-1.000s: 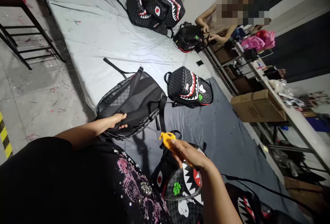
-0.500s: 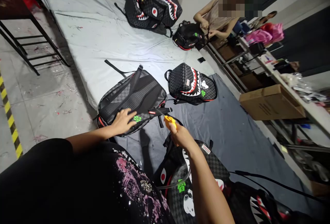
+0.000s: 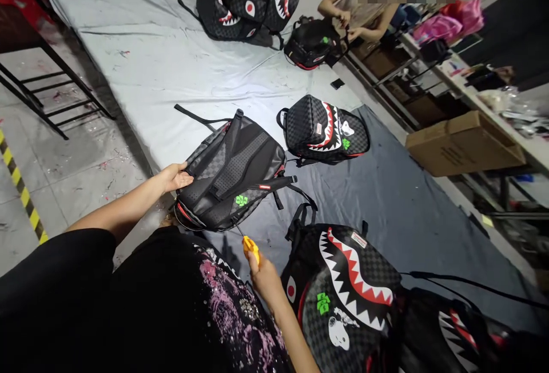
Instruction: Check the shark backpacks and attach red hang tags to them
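A black checkered backpack [image 3: 244,158] lies with its padded back and straps facing up. My left hand [image 3: 175,177] is at the backpack's left edge, fingers stretched out against its side and thumb apart. My right hand [image 3: 263,273] is closed around a yellow air blow gun [image 3: 251,247]. The gun's thin nozzle points up and left to the backpack's near edge, close to the green print. Whether the nozzle tip touches the fabric I cannot tell.
A shark-mouth backpack [image 3: 328,130] stands just beyond. Another large shark-mouth backpack [image 3: 343,270] lies beside my right arm. More backpacks [image 3: 246,4] are piled at the far end, where a person handles one [image 3: 311,44]. A cardboard box [image 3: 465,144] is at the right, a stool [image 3: 51,87] at the left.
My left hand has moved from the backpack's near side to its left edge. My right hand has brought the air blow gun down and left, from the strap to the near edge.
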Demonstrator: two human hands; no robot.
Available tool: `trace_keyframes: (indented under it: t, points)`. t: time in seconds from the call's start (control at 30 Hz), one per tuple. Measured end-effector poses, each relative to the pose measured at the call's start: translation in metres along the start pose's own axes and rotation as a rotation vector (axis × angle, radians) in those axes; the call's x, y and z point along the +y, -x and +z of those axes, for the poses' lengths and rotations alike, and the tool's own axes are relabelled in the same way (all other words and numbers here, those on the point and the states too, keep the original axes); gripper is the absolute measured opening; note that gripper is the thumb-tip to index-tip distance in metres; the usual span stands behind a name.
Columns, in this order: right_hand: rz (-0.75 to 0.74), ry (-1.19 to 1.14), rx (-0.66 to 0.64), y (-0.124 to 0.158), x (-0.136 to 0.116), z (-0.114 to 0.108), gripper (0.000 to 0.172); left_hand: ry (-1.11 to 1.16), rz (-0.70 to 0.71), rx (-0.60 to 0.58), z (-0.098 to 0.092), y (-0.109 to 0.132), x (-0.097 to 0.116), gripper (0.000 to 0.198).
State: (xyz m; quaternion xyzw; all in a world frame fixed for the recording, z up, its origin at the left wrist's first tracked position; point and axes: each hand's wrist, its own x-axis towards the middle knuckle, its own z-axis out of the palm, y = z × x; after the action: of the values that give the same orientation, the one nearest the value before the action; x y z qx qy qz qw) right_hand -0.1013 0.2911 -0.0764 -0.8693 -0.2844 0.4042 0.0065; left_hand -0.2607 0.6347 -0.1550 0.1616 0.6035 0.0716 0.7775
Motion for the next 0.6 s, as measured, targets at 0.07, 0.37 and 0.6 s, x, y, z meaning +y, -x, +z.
trace_keyframes:
  t: [0.07, 0.37, 0.6]
  points:
    - [0.028, 0.041, -0.005, -0.006, -0.023, 0.02, 0.053, 0.035, -0.037, -0.065, -0.003, -0.002, 0.0, 0.03]
    - [0.024, 0.283, 0.112, -0.029, -0.093, 0.064, 0.042, 0.162, -0.116, -0.471, -0.004, -0.017, -0.017, 0.039]
    - [0.382, 0.36, 0.207, -0.009, -0.074, 0.076, 0.039, 0.211, -0.176, -0.643, -0.017, -0.03, -0.015, 0.052]
